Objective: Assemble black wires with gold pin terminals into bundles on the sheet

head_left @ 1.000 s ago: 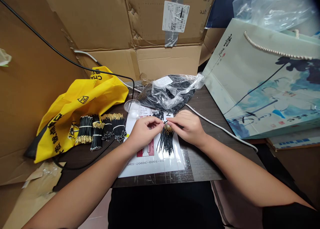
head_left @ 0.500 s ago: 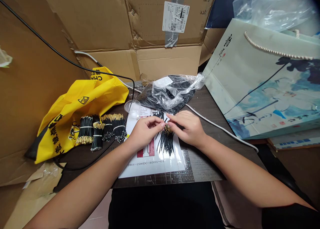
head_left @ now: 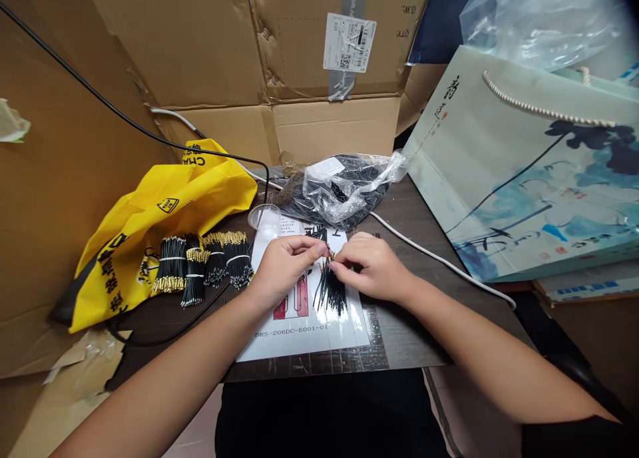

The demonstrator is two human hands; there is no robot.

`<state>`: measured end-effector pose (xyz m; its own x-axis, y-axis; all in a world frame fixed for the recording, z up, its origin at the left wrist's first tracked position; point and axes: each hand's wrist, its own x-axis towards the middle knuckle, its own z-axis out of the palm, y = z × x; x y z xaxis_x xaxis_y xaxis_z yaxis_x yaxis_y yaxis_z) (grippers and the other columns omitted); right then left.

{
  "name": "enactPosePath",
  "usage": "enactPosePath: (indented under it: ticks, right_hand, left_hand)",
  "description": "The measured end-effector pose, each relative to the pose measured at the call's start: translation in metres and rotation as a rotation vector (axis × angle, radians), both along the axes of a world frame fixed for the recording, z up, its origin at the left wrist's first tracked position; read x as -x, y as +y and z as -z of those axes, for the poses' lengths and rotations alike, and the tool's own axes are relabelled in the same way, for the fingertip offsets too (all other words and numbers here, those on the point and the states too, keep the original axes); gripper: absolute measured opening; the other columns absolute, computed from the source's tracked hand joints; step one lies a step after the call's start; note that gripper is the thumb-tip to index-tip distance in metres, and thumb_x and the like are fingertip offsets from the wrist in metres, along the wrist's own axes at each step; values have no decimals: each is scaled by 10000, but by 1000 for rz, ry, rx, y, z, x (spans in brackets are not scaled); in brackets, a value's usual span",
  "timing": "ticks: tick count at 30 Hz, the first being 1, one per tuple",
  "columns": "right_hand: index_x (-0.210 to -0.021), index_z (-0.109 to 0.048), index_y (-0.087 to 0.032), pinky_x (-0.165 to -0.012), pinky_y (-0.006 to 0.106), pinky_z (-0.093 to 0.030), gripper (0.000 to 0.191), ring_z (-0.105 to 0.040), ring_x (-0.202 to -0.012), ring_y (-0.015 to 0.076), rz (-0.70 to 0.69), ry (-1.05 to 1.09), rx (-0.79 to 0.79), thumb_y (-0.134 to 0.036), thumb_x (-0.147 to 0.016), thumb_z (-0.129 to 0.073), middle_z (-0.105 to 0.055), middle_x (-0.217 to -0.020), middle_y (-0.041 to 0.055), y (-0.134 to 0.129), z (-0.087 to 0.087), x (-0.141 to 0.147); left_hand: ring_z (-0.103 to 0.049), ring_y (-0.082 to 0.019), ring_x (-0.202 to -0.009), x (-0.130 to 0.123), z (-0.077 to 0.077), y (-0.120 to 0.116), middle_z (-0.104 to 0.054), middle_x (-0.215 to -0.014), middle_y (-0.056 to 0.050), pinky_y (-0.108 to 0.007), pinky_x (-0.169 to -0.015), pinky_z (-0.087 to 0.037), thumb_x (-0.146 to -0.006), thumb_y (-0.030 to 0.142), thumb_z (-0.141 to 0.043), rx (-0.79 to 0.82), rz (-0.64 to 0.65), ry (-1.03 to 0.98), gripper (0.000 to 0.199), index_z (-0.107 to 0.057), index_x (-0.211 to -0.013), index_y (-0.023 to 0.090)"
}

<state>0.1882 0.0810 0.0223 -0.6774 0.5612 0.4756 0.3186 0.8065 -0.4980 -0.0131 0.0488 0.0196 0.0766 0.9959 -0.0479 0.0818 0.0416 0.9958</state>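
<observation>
A loose bunch of short black wires [head_left: 331, 291] with gold ends lies on a printed white sheet [head_left: 309, 341] on the dark table. Above the bunch's gold ends, my left hand [head_left: 294, 261] pinches thumb against fingers; what it grips is too small to make out. Close beside it, my right hand [head_left: 372, 265] has its thumb and fingers closed at the gold ends of the wires. More black wires [head_left: 317, 232] lie behind my fingertips. Tied wire bundles [head_left: 171, 261] with gold ends rest to the left, partly on a yellow bag.
The yellow bag [head_left: 164, 192] lies at the left. A clear plastic bag of black wires [head_left: 339, 188] is at the back, beside a small clear cup [head_left: 264, 220]. A white cable [head_left: 439, 254] crosses the table's right side, near a large paper bag [head_left: 524, 178]. Cardboard [head_left: 339, 125] stands behind.
My right hand has drawn its fingers in and lowered slightly to the gold wire ends. The left hand stays nearly in place, pinching. The whole view has shifted a little.
</observation>
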Motion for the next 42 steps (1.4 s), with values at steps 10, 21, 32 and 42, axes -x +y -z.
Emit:
enactPosePath:
  ticks: [10,21,32,42]
  right_hand:
    - [-538,-592,-211,-448,298,-237,314,-404,-415,111,419,-701,261,-318,-830,-639,-553,-495,-1,35,-20,-88]
    - [-651,-610,-199,-531,286,-295,363,-492,-547,132,415,-800,341,-418,-911,-481,-623,-642,24,38,-21,-70]
    - [-1121,-693,-277,-636,285,-323,248,-586,-809,172,358,-504,-95,-299,-960,-506,-660,-883,41,36,20,-2]
    - [-896,-663,-214,-679,279,-331,106,-557,-827,160,314,-450,-103,-207,-922,-561,-637,-858,17,42,26,4]
  left_hand:
    - [-483,-142,-549,-1,2,-14,-584,-611,-21,-272,-505,-234,-879,440,-528,-408,272,1038,343,-516,-638,197]
    - [-582,-200,-652,-7,0,-16,-646,-732,-50,-305,-537,-259,-937,371,-351,-262,356,1249,341,-546,-723,190]
    - [-616,-239,-666,-13,3,-19,-673,-752,-70,-300,-540,-255,-940,406,-358,-254,249,1337,337,-594,-816,200]
    - [-528,-176,-560,-6,5,-12,-631,-619,-34,-289,-528,-186,-924,358,-369,-193,301,1189,358,-564,-669,200]
